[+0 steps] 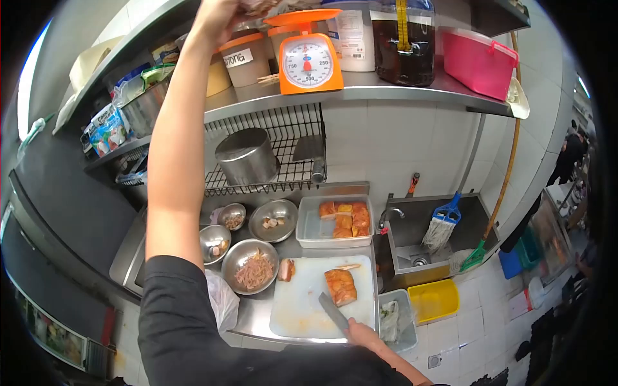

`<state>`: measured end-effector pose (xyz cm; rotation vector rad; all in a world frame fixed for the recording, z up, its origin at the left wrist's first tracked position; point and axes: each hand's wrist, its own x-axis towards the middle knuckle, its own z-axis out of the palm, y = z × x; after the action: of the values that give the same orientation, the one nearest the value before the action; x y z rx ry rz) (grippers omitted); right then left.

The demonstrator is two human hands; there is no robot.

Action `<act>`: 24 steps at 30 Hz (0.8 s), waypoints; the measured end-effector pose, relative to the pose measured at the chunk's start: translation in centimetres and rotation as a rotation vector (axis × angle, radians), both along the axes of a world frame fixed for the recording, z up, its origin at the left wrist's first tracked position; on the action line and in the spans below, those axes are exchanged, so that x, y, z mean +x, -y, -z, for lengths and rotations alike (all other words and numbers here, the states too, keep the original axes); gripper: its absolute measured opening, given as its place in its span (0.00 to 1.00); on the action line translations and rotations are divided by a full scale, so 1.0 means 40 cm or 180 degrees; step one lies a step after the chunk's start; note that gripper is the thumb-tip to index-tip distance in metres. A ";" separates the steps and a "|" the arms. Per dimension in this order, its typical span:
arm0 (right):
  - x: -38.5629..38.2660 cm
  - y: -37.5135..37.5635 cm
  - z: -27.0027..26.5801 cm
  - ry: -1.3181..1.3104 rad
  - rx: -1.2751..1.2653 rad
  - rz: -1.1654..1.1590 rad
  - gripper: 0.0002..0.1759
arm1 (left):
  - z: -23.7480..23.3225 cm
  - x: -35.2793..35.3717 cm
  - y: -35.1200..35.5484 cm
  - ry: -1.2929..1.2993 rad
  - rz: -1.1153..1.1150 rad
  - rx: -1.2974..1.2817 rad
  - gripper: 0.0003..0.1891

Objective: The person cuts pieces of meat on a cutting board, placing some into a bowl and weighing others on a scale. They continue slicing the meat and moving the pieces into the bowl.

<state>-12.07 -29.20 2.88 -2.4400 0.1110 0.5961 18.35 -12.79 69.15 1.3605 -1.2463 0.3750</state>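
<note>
My right hand [362, 334] grips the handle of a kitchen knife [333, 314], its blade lying beside a browned block of meat [340, 287] on a white cutting board [302, 315]. A smaller piece of meat [286, 269] sits at the board's left side. My left arm reaches up to the shelf, where my left hand [215, 19] is cut off by the top edge and its fingers are hidden. Close to it, brownish matter [261, 8] shows beside the orange kitchen scale [310, 63]; I cannot make out what it is.
Steel bowls, one with shredded meat [253, 273], stand left of the board. Behind it is a plastic tub [309, 225] of browned meat blocks. A wire rack [283, 128] holds a pot [246, 156]. At right are a sink [412, 248] and a yellow basin [434, 302].
</note>
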 end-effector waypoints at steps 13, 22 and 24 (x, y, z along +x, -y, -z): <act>-0.011 -0.013 -0.026 0.0020 0.0082 0.0238 0.20 | -0.056 0.115 0.107 0.0290 -0.1467 0.1504 0.34; -0.010 -0.011 -0.035 0.0001 0.0053 0.0187 0.19 | -0.058 0.065 0.084 0.0674 -0.1657 0.1818 0.43; -0.014 -0.013 -0.033 0.0029 0.0068 0.0194 0.20 | -0.077 0.074 0.098 0.0469 -0.2006 0.1901 0.46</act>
<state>-12.64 -28.70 4.21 -2.4095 0.1740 0.5564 21.33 -16.69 72.21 2.2841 -1.0593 0.5700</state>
